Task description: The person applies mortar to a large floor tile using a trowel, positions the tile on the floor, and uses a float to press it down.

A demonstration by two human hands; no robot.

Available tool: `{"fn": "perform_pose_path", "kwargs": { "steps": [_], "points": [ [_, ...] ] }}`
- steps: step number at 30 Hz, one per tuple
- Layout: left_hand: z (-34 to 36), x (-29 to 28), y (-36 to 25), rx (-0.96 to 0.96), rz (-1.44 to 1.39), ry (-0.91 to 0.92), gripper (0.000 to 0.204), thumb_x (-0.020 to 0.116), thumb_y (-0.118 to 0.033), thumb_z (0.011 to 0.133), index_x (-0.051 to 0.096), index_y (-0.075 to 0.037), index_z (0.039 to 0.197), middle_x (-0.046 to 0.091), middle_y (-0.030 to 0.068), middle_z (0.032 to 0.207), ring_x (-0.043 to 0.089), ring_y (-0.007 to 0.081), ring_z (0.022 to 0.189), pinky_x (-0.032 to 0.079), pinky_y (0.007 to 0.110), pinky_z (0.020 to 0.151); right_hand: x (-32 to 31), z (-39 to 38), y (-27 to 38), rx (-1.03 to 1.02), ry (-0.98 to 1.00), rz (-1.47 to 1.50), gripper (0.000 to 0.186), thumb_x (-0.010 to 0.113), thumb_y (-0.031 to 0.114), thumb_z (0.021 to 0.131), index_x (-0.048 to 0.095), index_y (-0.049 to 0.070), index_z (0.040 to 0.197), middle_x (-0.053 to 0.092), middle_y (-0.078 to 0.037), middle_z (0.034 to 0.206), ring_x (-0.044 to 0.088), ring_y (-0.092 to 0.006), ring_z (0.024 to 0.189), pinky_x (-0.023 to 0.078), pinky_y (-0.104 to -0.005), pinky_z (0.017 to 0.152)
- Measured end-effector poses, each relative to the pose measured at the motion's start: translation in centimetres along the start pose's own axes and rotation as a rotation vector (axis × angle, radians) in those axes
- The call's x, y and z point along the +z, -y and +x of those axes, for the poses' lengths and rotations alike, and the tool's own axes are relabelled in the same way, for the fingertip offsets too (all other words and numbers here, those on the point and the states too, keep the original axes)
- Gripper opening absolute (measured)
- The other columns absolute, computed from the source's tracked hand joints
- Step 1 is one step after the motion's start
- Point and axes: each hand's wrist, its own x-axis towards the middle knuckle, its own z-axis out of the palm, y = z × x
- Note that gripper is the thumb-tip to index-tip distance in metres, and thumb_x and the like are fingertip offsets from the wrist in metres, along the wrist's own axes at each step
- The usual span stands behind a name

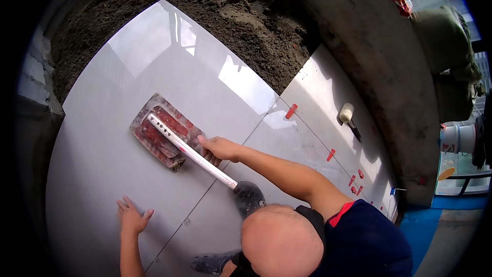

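My right hand (219, 150) grips the long pale metal handle of a flat tile tamper (171, 128). Its rectangular, mortar-smeared red-and-grey head is over the large glossy grey tile (102, 149); I cannot tell whether it presses on the surface. Lower left, my left hand (133, 219) has its fingers spread and rests on or just above the same tile, holding nothing. The tile's far edges border dark, crumbly mortar (220, 15), and its near right edge meets other tiles along a thin joint.
Red levelling wedges (291, 112) stand along a joint at right. A white-headed mallet (347, 113) with a black handle lies beyond them. A concrete wall (369, 56) curves along the right; sacks (443, 41) and a white bucket (458, 138) sit past it. My shoe (248, 198) is near the handle's end.
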Motion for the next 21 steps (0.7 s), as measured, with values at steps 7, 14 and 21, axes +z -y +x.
{"fn": "perform_pose_path", "kwargs": {
  "steps": [7, 14, 21],
  "points": [
    [1.2, 3.3, -4.5, -0.111, 0.054, -0.117, 0.142, 0.079, -0.067, 0.068, -0.003, 0.015, 0.151, 0.002, 0.0460, 0.154, 0.009, 0.0522, 0.148, 0.008, 0.053, 0.122, -26.7, -1.4, -2.1, 0.158, -0.770, -0.754, 0.043, 0.055, 0.040, 0.099, 0.064, -0.002, 0.099, 0.071, -0.018, 0.088, 0.069, -0.0318, 0.080, 0.055, -0.0406, 0.076],
    [1.6, 3.2, -3.0, -0.188, 0.024, -0.116, 0.147, 0.080, -0.069, 0.064, -0.003, 0.016, 0.150, 0.003, 0.0470, 0.153, 0.006, 0.0526, 0.148, 0.006, 0.052, 0.122, -21.1, -3.0, 5.0, -0.167, -0.898, -0.630, 0.043, 0.055, 0.040, 0.100, 0.065, -0.002, 0.105, 0.070, -0.019, 0.094, 0.067, -0.0301, 0.091, 0.051, -0.0382, 0.082],
    [2.2, 6.3, -5.4, -0.256, -0.318, -0.410, 0.131, 0.066, -0.072, 0.077, -0.004, 0.006, 0.155, -0.006, 0.0349, 0.160, -0.009, 0.0439, 0.151, -0.001, 0.054, 0.122, 2.1, -1.6, 0.5, 0.159, 0.262, -0.014, 0.052, 0.043, 0.053, 0.104, 0.054, 0.003, 0.104, 0.059, -0.007, 0.083, 0.057, -0.0147, 0.058, 0.051, -0.0302, 0.054]
  ]
}}
